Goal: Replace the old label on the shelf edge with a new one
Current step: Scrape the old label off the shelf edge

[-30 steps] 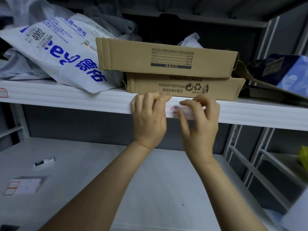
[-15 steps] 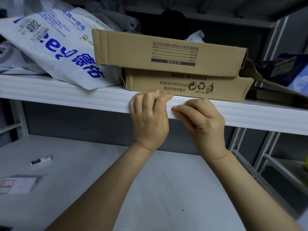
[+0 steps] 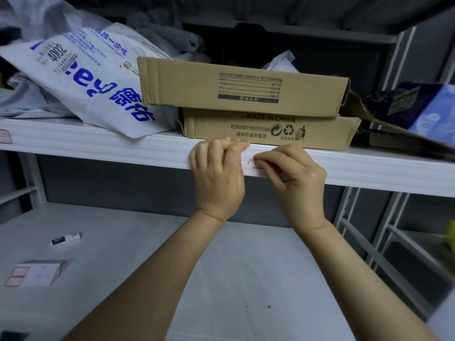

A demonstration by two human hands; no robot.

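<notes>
- My left hand (image 3: 218, 178) is curled against the shelf edge (image 3: 98, 148); I cannot tell whether it grasps anything.
- My right hand (image 3: 298, 178), at its 3 o'clock, pinches the red-bordered label (image 3: 251, 164).

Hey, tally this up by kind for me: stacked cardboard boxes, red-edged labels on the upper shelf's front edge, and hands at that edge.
stacked cardboard boxes: 2
red-edged labels: 2
hands, left hand and right hand: 2
Total: 6
</notes>
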